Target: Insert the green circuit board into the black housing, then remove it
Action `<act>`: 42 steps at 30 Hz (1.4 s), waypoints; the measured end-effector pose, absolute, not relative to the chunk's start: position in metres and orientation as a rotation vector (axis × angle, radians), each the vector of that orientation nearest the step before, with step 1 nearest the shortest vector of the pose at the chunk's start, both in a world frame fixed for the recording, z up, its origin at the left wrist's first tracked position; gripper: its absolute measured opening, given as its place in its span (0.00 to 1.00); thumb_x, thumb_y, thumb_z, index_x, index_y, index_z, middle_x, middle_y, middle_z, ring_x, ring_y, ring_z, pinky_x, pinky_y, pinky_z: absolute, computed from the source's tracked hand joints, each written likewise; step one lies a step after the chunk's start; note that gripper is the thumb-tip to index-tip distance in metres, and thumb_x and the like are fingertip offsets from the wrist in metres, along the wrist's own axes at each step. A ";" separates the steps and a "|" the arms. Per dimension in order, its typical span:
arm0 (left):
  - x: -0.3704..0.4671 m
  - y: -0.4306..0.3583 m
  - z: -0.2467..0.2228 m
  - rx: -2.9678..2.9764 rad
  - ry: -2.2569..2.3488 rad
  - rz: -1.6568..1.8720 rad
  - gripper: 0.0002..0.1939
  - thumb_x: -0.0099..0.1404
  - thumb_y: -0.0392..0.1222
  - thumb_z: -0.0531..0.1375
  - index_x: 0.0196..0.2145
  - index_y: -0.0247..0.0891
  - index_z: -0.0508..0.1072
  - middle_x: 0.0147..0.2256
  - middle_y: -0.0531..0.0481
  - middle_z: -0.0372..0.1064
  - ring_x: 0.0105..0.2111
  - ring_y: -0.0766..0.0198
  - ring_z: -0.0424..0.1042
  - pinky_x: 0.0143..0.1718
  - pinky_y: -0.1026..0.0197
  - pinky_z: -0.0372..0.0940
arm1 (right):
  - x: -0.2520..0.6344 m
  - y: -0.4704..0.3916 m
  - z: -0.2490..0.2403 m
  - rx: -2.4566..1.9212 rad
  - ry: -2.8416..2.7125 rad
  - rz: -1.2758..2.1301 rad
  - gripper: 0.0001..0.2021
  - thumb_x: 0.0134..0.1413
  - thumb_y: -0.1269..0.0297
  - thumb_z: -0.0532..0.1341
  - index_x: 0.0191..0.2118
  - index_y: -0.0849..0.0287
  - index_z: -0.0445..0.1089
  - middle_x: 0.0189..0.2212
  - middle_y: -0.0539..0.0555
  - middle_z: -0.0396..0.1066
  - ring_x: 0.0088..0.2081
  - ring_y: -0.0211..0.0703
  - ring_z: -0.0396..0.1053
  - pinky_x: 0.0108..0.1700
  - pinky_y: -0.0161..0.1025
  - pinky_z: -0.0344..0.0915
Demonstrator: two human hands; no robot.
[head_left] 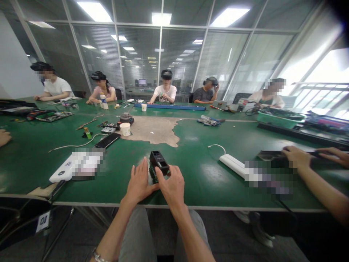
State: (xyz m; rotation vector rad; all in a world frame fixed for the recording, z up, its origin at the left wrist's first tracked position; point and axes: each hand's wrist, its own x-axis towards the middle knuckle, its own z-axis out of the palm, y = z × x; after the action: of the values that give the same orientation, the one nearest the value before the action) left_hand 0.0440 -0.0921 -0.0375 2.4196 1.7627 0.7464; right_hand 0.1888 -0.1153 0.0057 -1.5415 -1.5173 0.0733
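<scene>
A small black box-shaped electronic module (159, 161), with openings in its top and a green circuit board along its left side, stands on the green table just ahead of me. My right hand (173, 183) grips its near right end between thumb and fingers. Beside the module's left side rests my left hand (139, 182), fingers stretched out and apart. The module's underside and far side are hidden.
A white power bank (61, 171) lies left, a white power strip-like device (233, 165) right. Beyond are a black phone (108, 140), a paper cup (125, 129) and a worn bare patch (152, 127). A co-worker's hands (298, 160) handle a dark part at right. Several people sit opposite.
</scene>
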 end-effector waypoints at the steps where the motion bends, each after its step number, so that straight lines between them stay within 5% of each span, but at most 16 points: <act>1: 0.044 -0.092 -0.037 2.419 1.757 0.742 0.57 0.58 0.62 0.58 0.68 0.32 0.28 0.67 0.32 0.41 0.66 0.45 0.47 0.64 0.38 0.39 | 0.186 -0.116 0.006 -1.548 -1.527 0.074 0.15 0.58 0.50 0.58 0.36 0.59 0.70 0.34 0.56 0.69 0.37 0.46 0.65 0.41 0.40 0.62; 15: 0.045 -0.096 -0.034 2.398 1.777 0.735 0.49 0.60 0.45 0.53 0.68 0.31 0.25 0.67 0.34 0.42 0.66 0.48 0.47 0.65 0.40 0.40 | 0.183 -0.125 -0.015 -1.719 -1.651 0.048 0.14 0.55 0.51 0.61 0.39 0.57 0.69 0.34 0.56 0.69 0.41 0.49 0.68 0.42 0.41 0.62; 22: 0.045 -0.096 -0.033 2.397 1.786 0.749 0.49 0.59 0.41 0.53 0.68 0.31 0.25 0.67 0.35 0.43 0.66 0.49 0.47 0.65 0.41 0.39 | 0.184 -0.123 -0.017 -1.709 -1.615 -0.013 0.27 0.51 0.46 0.62 0.50 0.61 0.66 0.40 0.60 0.70 0.44 0.53 0.67 0.43 0.43 0.62; 27: 0.045 -0.095 -0.035 2.391 1.781 0.760 0.49 0.61 0.45 0.54 0.68 0.32 0.25 0.67 0.34 0.43 0.66 0.48 0.47 0.64 0.39 0.40 | 0.183 -0.119 -0.014 -1.642 -1.636 0.015 0.15 0.54 0.51 0.61 0.40 0.58 0.70 0.34 0.56 0.69 0.40 0.49 0.67 0.43 0.41 0.62; 36: 0.045 -0.092 -0.036 2.408 1.775 0.740 0.58 0.56 0.65 0.59 0.68 0.32 0.30 0.67 0.31 0.41 0.66 0.44 0.48 0.64 0.37 0.41 | 0.197 -0.115 0.011 -1.477 -1.528 0.037 0.18 0.58 0.51 0.58 0.45 0.59 0.70 0.37 0.58 0.70 0.39 0.47 0.66 0.43 0.41 0.62; 42: 0.046 -0.093 -0.034 2.396 1.771 0.738 0.63 0.53 0.69 0.60 0.68 0.33 0.28 0.67 0.30 0.43 0.65 0.42 0.48 0.63 0.37 0.41 | 0.223 -0.107 -0.003 -1.532 -1.489 -0.022 0.17 0.58 0.52 0.57 0.44 0.60 0.71 0.36 0.58 0.70 0.39 0.48 0.66 0.43 0.42 0.63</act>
State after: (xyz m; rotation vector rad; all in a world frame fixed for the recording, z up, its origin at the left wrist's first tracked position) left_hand 0.0457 -0.0927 -0.0343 2.3962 1.7705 0.7385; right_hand 0.2230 -0.1073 -0.0031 -1.5316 -1.4894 -0.0220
